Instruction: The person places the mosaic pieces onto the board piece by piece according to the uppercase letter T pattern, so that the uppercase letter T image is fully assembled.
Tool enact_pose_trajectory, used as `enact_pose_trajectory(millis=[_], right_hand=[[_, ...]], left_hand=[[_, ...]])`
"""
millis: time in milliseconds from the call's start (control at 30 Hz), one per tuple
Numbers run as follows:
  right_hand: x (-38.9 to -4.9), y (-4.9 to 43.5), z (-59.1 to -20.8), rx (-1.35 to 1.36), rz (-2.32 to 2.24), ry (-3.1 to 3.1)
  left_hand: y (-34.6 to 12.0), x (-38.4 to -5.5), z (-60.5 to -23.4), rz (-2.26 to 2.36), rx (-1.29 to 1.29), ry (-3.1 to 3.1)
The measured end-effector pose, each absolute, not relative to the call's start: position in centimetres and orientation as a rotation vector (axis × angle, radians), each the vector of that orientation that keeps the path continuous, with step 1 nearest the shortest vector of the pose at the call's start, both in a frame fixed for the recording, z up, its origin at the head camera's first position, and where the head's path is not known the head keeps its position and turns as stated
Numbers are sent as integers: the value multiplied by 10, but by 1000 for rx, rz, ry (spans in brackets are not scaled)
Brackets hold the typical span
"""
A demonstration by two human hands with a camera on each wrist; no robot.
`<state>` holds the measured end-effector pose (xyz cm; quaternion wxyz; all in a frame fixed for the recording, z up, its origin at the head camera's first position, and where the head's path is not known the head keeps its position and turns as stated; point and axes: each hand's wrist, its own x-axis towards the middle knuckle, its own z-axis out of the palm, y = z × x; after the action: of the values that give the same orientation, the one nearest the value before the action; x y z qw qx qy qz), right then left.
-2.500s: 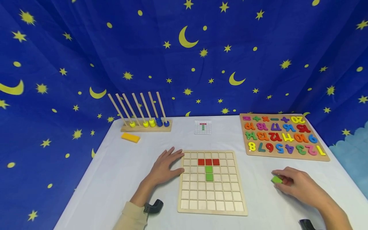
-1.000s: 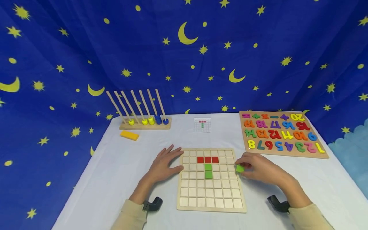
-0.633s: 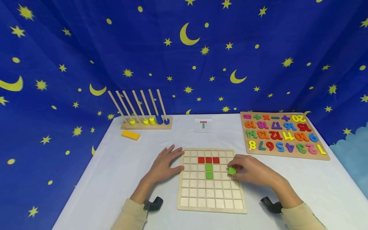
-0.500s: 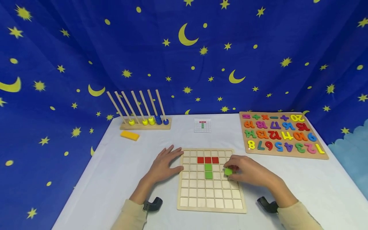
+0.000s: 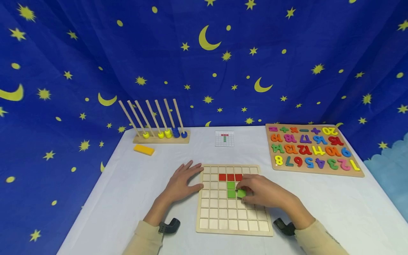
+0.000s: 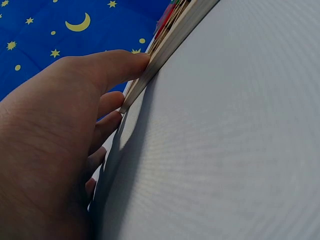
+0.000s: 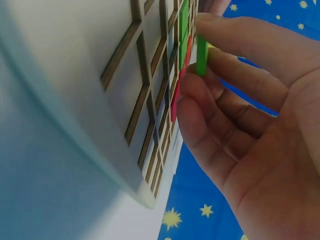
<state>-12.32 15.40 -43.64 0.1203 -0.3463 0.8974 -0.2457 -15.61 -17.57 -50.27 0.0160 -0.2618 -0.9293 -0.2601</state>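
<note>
A wooden grid board [image 5: 223, 224] lies on the white table, with three red tiles [image 5: 230, 177] in a row and two green tiles [image 5: 231, 194] below the middle one. My right hand [image 5: 266, 191] pinches another green tile [image 5: 241, 193] between thumb and fingers, just right of the lower set green one. In the right wrist view this green tile [image 7: 202, 55] stands edge-on, close over the grid. My left hand [image 5: 181, 184] rests with spread fingers at the board's left edge; in the left wrist view the thumb [image 6: 122, 67] touches the board's side.
A wooden rod abacus [image 5: 160, 139] with yellow and blue beads stands at the back left, a yellow-orange block [image 5: 144, 149] before it. A small pattern card [image 5: 224, 139] with a T shape lies behind the board. A wooden number board [image 5: 315, 172] sits at the back right.
My right hand has carried the green tile leftward from the table right of the board to over the grid, beside the green column. My left hand stays at the board's edge.
</note>
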Motion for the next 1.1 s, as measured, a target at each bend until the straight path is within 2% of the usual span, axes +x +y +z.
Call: enact_pose_trajectory(millis=[533, 1100], right_hand=[[-115, 127, -437, -1091, -657, 2561], [-113, 125, -445, -1137, -672, 2545]], left_hand=[[-175, -158, -506, -793, -814, -2915], [-175, -157, -503, -802, -822, -2874]])
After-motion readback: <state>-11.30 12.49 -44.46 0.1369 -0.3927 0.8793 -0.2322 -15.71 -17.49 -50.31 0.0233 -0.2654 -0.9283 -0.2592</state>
